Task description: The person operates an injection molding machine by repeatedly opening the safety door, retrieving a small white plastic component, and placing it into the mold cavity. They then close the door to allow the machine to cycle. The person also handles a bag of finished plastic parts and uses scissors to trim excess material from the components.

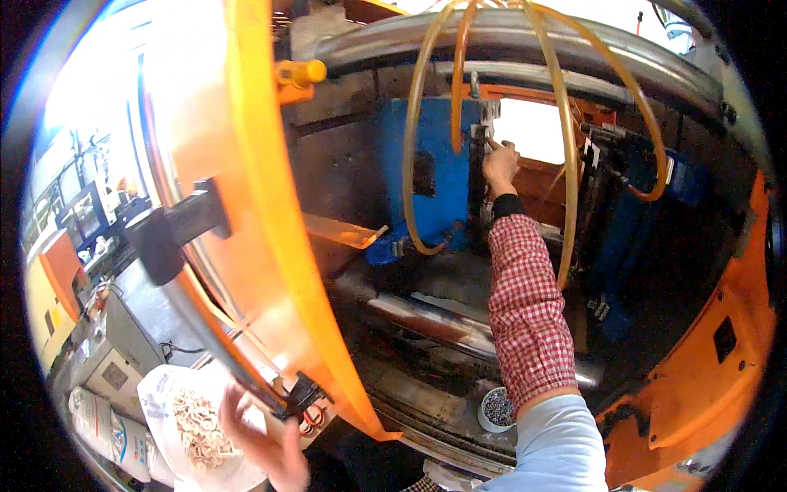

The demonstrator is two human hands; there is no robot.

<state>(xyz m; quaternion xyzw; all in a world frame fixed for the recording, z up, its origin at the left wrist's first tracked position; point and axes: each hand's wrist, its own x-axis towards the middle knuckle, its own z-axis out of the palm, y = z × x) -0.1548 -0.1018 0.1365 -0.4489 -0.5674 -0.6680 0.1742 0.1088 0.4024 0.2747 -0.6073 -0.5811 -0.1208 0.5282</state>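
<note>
My right hand (502,166), in a red checked sleeve cover, reaches deep between the two mold halves of a molding machine. Its fingers are bent together against the inner face of the left, blue mold half (443,156); what they grip, if anything, is too small to make out. Opposite stands the right mold half (648,217), mostly in shadow. At the lower left, my left hand (275,455) is slightly blurred, with thumb and fingers apart and nothing held. It is beside a white bag (156,402) of small beige pieces (197,430), below a dark door handle (303,396).
An orange door (283,254) borders the opening on the left. Yellowish hoses (566,123) loop down around my right arm. Below are a metal bar (434,321) and a cup of dark pellets (497,410). Red-handled scissors (313,420) lie by the door handle.
</note>
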